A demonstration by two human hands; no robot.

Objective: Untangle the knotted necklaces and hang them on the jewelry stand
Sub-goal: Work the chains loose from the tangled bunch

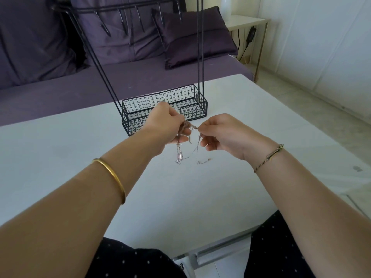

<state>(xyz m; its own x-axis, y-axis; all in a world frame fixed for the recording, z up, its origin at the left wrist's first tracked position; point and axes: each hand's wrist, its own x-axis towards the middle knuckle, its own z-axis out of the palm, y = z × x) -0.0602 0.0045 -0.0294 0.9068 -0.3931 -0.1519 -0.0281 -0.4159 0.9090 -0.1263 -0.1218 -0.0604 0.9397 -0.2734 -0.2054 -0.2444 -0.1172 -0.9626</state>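
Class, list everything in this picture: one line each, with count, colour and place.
tangled necklaces: one knot, silvery and pinkish, between both hands
jewelry stand: one, black wire, on table behind hands
table: one, white, under the hands
sofa: one, purple, behind table
cushions: at least two, purple, on sofa
side table: one, white, right of sofa
bangle: one, gold, left forearm
cord bracelet: one, dark and yellow, right wrist
left hand: one, pinching the knot
right hand: one, pinching the knot
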